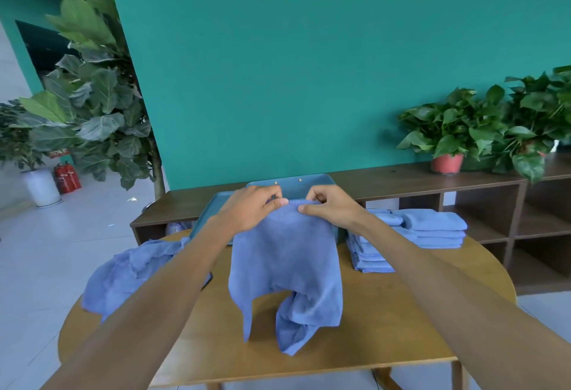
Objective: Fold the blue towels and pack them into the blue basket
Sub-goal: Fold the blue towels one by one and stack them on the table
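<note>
The room is bright, with soft, even light. It seems to come from above and from the left, where the pale floor [34, 235] looks almost white. The teal wall [309, 65] is lit smoothly, a little darker behind the small potted plant [445, 133], which throws a faint shadow there. Under the hanging blue towel [287, 269] a soft shadow lies on the desk [401, 321]. The desk top shines a bit near the front edge. The picture bends at the sides: the wall edge leans, and the arms look very long and wide near the bottom corners. The big leafy plant [89, 86] is a bit fuzzy. The hands look sharp enough.
</note>
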